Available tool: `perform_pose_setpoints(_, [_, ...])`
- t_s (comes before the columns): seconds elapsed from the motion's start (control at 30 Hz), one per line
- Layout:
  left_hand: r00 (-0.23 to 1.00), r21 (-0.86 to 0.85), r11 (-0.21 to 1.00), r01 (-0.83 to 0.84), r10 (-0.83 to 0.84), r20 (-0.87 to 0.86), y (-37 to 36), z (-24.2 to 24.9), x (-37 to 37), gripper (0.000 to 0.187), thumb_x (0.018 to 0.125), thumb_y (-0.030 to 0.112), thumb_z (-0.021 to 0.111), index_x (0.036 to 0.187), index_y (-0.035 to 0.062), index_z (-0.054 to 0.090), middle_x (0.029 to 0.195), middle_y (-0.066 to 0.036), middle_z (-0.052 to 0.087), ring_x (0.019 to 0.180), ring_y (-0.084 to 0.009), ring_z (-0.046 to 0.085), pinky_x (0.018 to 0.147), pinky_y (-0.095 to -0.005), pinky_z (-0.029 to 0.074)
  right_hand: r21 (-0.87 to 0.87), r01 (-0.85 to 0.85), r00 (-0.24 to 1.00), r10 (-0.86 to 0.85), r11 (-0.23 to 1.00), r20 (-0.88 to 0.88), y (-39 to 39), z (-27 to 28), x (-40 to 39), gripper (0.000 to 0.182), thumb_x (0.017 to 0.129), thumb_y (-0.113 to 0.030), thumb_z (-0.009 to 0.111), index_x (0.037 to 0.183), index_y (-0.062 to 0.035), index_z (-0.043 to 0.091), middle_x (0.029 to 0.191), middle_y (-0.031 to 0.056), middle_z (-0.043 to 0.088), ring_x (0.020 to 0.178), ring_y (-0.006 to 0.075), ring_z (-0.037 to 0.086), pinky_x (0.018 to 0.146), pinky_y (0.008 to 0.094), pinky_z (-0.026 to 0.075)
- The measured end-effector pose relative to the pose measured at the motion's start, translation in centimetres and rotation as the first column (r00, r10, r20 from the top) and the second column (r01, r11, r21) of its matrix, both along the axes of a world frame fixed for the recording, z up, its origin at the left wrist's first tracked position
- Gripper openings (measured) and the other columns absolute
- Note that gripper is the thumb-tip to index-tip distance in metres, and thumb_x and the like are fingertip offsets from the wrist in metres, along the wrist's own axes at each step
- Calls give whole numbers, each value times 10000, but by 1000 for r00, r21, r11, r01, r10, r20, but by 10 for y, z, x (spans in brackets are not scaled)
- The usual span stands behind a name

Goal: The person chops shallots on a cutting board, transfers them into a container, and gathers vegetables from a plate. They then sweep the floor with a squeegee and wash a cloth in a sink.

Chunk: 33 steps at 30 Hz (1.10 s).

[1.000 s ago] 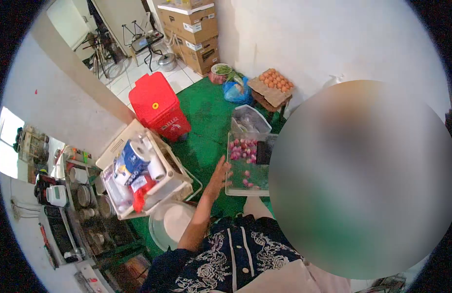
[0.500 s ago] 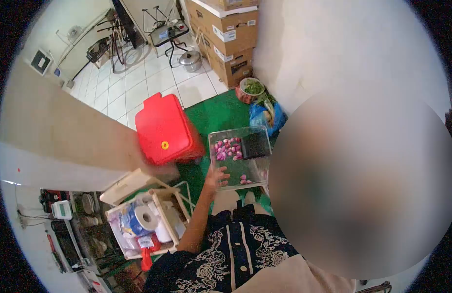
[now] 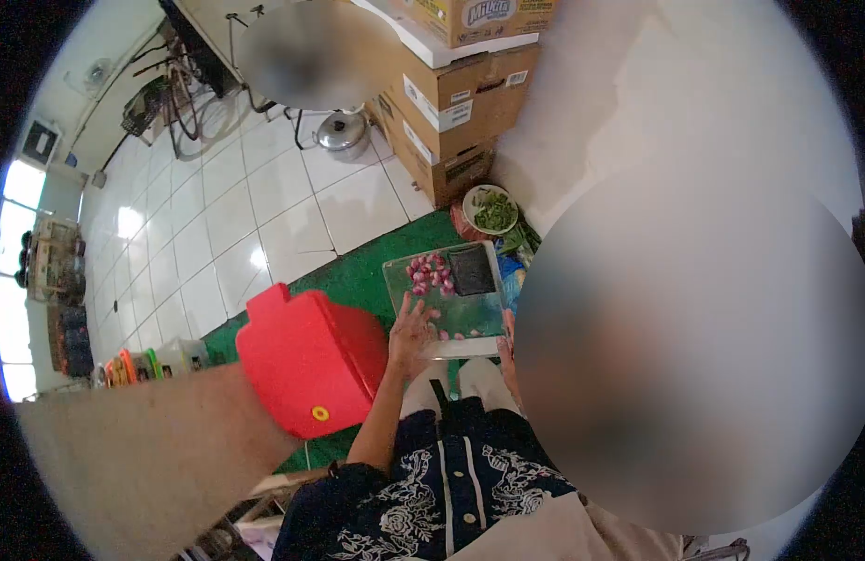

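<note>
A clear plastic tray (image 3: 392, 288) is in front of my legs, above the green floor covering. Several pink-purple shallots (image 3: 430, 273) lie in its far left part, and a few paler pieces sit along the near side. A black rectangular container (image 3: 472, 270) occupies the far right corner. My left hand (image 3: 411, 335) grips the tray's near left edge, its fingers reaching over the rim. At the near right edge, my right hand (image 3: 509, 360) shows only in part; it appears to hold that side, and the rest is hidden by a blurred patch.
Left of the tray stands a red plastic bin (image 3: 306, 360) with a yellow button. Beyond the tray are a bowl of green leaves (image 3: 493, 210) and a blue bag (image 3: 512, 280). Stacked cardboard boxes (image 3: 470, 103) line the wall, near a lidded metal pot (image 3: 342, 136) on white tiles.
The view has turned left, showing more tiled floor and less of the wooden rack. The red bin appears lower. My right hand now shows at the tray's right edge; my left stays at its left.
</note>
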<state>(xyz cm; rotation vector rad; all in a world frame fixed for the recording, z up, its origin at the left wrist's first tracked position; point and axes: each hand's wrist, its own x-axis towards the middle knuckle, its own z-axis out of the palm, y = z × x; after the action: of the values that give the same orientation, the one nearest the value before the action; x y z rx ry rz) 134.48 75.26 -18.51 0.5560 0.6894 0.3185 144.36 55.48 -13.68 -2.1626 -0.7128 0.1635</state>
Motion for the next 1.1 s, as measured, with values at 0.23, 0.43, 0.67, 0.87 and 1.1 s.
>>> perform_pose_setpoints(0.23, [999, 204, 978, 46, -42, -27, 86, -122, 90, 714, 822, 196, 557, 1433, 176, 190, 1450, -139, 248, 1270, -269, 350, 791, -285, 448, -30, -14, 995, 11, 999, -101, 71, -119, 100, 415, 920, -164, 480, 1320, -73, 415, 1183, 139, 518, 978, 272, 529, 845, 379, 426])
perform_pose_setpoints(0.43, [961, 274, 961, 44, 34, -275, 130, -269, 138, 677, 804, 179, 543, 1419, 168, 260, 1430, -196, 267, 1224, -275, 409, 784, -298, 439, -30, 245, 917, -242, 969, -316, 105, -342, 200, 343, 906, -229, 510, 1192, -39, 527, 994, 93, 569, 851, 205, 564, 776, 347, 465])
perform_pose_setpoints(0.67, [940, 284, 959, -27, 121, -320, 165, -411, 167, 638, 801, 73, 459, 1406, 188, 295, 1414, -190, 295, 1009, -242, 548, 750, -310, 489, 79, 731, 312, -229, 678, -922, 137, -575, 301, 166, 857, -166, 554, 951, -29, 565, 762, 63, 557, 597, 162, 560, 518, 298, 460])
perform_pose_setpoints(0.87, [911, 340, 939, 48, 98, -400, 194, -489, 184, 511, 897, 210, 520, 1378, 188, 350, 1342, -149, 412, 917, -193, 572, 761, -329, 492, 209, 799, 260, -11, 563, -966, 157, -663, 334, 227, 847, -161, 561, 1025, -21, 535, 910, 118, 591, 782, 236, 613, 694, 358, 533])
perform_pose_setpoints(1.1, [936, 361, 932, 40, 91, -341, 205, -534, 198, 476, 906, 155, 495, 1365, 198, 376, 1305, -126, 451, 828, -178, 581, 720, -318, 487, 450, 779, 398, 211, 435, -893, 172, -701, 348, 197, 845, -45, 518, 1027, 31, 511, 1011, 155, 586, 862, 280, 616, 752, 374, 555])
